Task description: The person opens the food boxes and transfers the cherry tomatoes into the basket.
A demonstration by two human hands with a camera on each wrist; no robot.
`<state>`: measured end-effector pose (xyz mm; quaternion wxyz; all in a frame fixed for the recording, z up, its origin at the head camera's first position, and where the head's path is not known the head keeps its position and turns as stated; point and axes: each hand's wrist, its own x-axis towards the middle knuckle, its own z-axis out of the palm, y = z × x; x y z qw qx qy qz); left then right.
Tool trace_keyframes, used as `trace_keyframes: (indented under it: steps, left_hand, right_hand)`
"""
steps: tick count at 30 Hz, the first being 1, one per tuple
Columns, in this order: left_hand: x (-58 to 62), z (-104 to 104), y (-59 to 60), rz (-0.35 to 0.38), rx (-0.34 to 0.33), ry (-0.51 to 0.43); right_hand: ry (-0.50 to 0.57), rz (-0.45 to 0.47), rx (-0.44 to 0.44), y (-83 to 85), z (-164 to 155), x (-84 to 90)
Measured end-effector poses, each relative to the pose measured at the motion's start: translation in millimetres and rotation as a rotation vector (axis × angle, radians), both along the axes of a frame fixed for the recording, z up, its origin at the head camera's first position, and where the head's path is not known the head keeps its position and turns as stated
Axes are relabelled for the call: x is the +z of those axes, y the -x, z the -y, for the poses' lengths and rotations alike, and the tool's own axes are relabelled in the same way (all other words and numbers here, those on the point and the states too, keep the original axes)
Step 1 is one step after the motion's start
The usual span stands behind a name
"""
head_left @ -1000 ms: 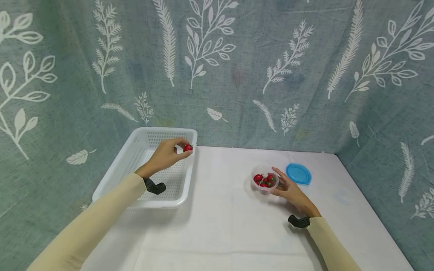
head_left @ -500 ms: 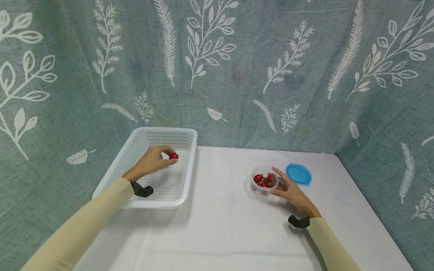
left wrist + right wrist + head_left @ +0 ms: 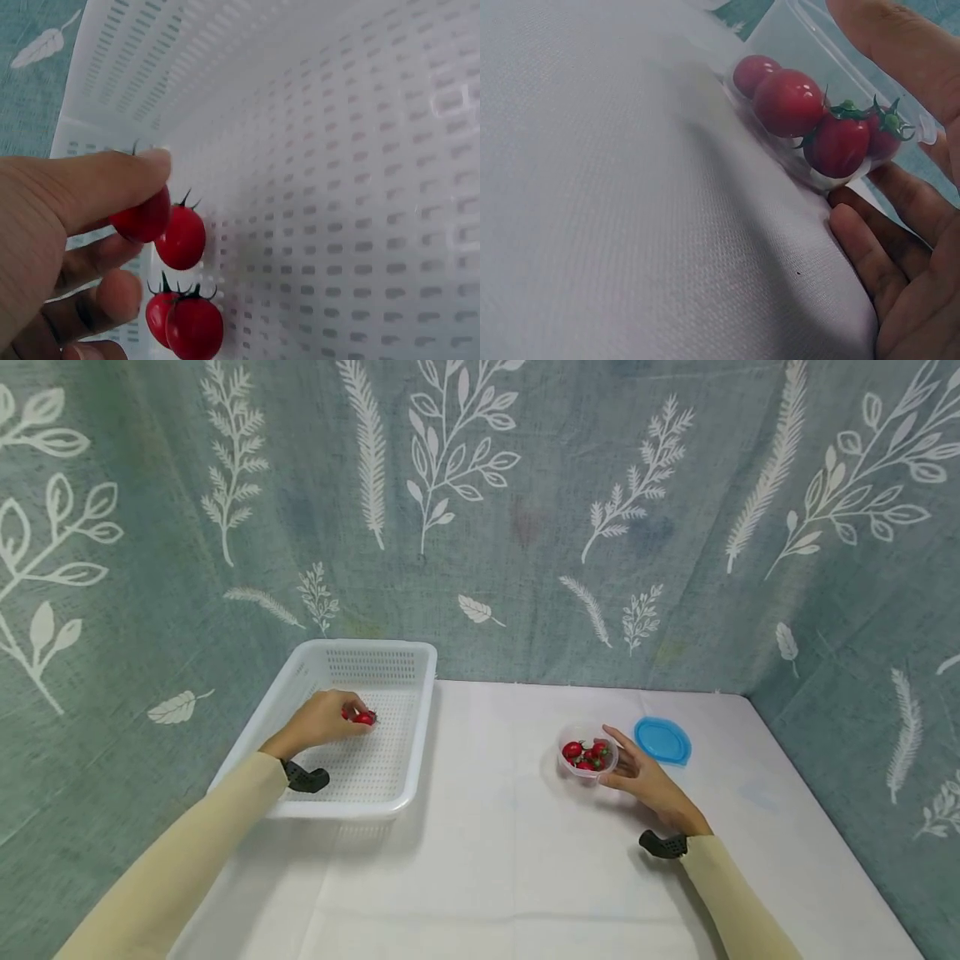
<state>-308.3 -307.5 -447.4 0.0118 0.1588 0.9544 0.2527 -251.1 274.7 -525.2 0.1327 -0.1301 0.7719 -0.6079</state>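
My left hand (image 3: 322, 722) reaches down into a white perforated basket (image 3: 411, 768). Between its thumb and fingers it pinches a cherry tomato (image 3: 144, 217), which the thumb partly covers in the left wrist view. Close to that hand in the basket lie several other cherry tomatoes, one red and whole (image 3: 180, 238), another lower down (image 3: 195, 330). On the right, my right hand (image 3: 648, 785) holds a small clear plastic tub (image 3: 564, 770) by its side, thumb and fingers around it. Several red cherry tomatoes (image 3: 789, 103) with green stems sit inside the tub.
A blue lid (image 3: 663, 741) lies on the white tablecloth (image 3: 480, 835) beyond the right hand. Behind the table hangs a grey-green curtain (image 3: 525, 527) with white leaf prints, which also runs along both sides.
My left hand has moved left and down from the basket's right rim into the basket, carrying the cherry tomato. The right hand and tub have stayed in place.
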Motion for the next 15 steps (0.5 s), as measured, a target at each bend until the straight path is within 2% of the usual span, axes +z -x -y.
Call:
trace_keyframes:
  steps: [7,15]
  left_hand:
    - [-0.1,3.9,1.3,0.062,-0.001,0.094]
    - [3.9,-1.2,-2.6,0.136,0.013,0.111]
  right_hand:
    - [-0.008,0.003,-0.011,1.8,0.8,2.3]
    - [-0.007,-0.004,-0.001,1.9,-0.2,-0.1]
